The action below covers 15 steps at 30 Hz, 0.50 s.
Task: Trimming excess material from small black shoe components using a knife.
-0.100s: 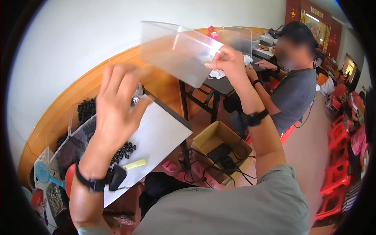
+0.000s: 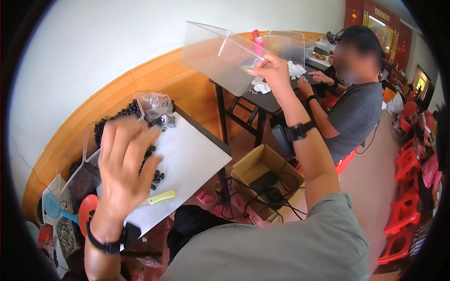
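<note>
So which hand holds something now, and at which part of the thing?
The right hand holds a clear plastic box by its rim, up in the air. The left hand is open and holds nothing.

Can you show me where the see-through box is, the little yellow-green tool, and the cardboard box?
clear plastic box (image 2: 220, 58), head view, on its slanted side wall.
yellow-green tool (image 2: 161, 197), head view, on its handle.
cardboard box (image 2: 252, 165), head view, on its left flap.

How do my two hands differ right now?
The right hand is raised at arm's length and holds a clear plastic bin by its edge; the left hand holds nothing. The right hand's fingers are curled in a grip, while the left hand's are spread open, above the white table. Both wrists wear a dark band.
</note>
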Each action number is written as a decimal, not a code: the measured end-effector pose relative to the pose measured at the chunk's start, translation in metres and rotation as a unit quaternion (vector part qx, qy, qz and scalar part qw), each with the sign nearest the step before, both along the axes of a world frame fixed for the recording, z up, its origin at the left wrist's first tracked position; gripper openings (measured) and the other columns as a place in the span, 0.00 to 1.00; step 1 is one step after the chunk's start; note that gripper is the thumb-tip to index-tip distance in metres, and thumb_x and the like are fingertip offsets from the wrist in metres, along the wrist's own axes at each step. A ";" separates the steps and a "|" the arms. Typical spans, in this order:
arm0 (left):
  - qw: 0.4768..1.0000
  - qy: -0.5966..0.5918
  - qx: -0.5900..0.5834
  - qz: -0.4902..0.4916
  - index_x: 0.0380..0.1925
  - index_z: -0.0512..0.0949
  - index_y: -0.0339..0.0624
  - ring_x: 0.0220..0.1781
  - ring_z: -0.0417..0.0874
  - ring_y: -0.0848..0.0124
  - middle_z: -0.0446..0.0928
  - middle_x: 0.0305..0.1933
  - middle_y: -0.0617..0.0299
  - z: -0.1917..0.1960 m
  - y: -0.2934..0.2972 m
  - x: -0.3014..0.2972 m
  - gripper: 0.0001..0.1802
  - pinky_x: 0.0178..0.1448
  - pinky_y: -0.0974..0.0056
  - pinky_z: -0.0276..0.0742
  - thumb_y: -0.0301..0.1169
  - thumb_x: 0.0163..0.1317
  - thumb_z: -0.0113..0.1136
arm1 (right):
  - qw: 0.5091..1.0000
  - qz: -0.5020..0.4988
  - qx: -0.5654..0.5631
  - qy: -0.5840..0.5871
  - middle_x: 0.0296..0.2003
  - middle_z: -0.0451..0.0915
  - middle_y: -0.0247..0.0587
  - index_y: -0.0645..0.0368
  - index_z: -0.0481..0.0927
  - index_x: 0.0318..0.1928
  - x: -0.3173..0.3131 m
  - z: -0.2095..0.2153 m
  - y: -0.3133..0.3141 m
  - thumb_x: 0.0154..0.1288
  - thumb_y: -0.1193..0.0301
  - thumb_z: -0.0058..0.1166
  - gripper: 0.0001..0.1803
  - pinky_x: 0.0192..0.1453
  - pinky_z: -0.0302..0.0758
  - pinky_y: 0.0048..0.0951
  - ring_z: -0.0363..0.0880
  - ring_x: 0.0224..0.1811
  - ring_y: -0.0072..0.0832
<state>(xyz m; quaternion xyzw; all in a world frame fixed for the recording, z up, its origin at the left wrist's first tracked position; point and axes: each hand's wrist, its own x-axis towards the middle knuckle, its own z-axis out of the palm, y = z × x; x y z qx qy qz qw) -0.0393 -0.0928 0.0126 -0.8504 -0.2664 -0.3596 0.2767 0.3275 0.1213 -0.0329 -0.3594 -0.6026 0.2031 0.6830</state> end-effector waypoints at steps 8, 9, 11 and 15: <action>0.960 -0.111 -0.190 0.172 0.43 0.79 0.37 0.45 0.77 0.49 0.77 0.42 0.50 -0.088 -0.088 -0.095 0.20 0.50 0.49 0.74 0.18 0.48 0.71 | 0.969 -0.139 0.050 -0.197 0.27 0.75 0.34 0.58 0.75 0.24 -0.027 -0.053 0.087 0.41 0.75 0.80 0.20 0.37 0.74 0.35 0.78 0.31 0.32; 0.953 -0.130 -0.197 0.191 0.43 0.79 0.37 0.45 0.77 0.49 0.77 0.41 0.50 -0.102 -0.097 -0.105 0.19 0.50 0.49 0.74 0.18 0.49 0.70 | 0.962 -0.158 0.014 -0.225 0.29 0.76 0.36 0.57 0.74 0.24 -0.029 -0.060 0.094 0.40 0.72 0.81 0.21 0.39 0.75 0.39 0.80 0.33 0.37; 0.939 -0.168 -0.195 0.226 0.43 0.79 0.38 0.44 0.77 0.49 0.77 0.39 0.51 -0.126 -0.119 -0.123 0.18 0.49 0.50 0.73 0.18 0.50 0.70 | 0.963 -0.144 -0.003 -0.229 0.30 0.77 0.36 0.56 0.74 0.25 -0.033 -0.074 0.109 0.40 0.71 0.81 0.22 0.40 0.75 0.42 0.81 0.35 0.40; 0.889 -0.260 -0.211 0.312 0.38 0.79 0.37 0.43 0.77 0.57 0.77 0.37 0.56 -0.170 -0.159 -0.154 0.11 0.49 0.56 0.72 0.20 0.54 0.67 | 0.955 -0.151 -0.024 -0.255 0.31 0.76 0.37 0.57 0.74 0.27 -0.035 -0.087 0.128 0.41 0.72 0.79 0.21 0.41 0.75 0.41 0.80 0.35 0.42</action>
